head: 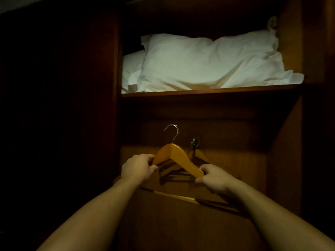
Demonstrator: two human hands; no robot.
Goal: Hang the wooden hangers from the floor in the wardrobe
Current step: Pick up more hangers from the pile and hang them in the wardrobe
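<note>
I hold a yellow-brown wooden hanger (pixel 178 156) up inside the dark wardrobe, its metal hook (pixel 172 132) pointing up and free of any rail. My left hand (pixel 137 167) pinches its left end and my right hand (pixel 214 178) grips its right end. Just behind it hangs a second wooden hanger (pixel 201 156), darker in shadow, from a metal fitting (pixel 194 142). A pale hanger bar (pixel 181 197) shows lower down between my forearms. The rail itself is lost in shadow.
Above runs a wooden shelf (pixel 208 91) holding white pillows (pixel 208 62). Wardrobe side walls stand at left (pixel 117 105) and right (pixel 290 133). The left part of the view is nearly black.
</note>
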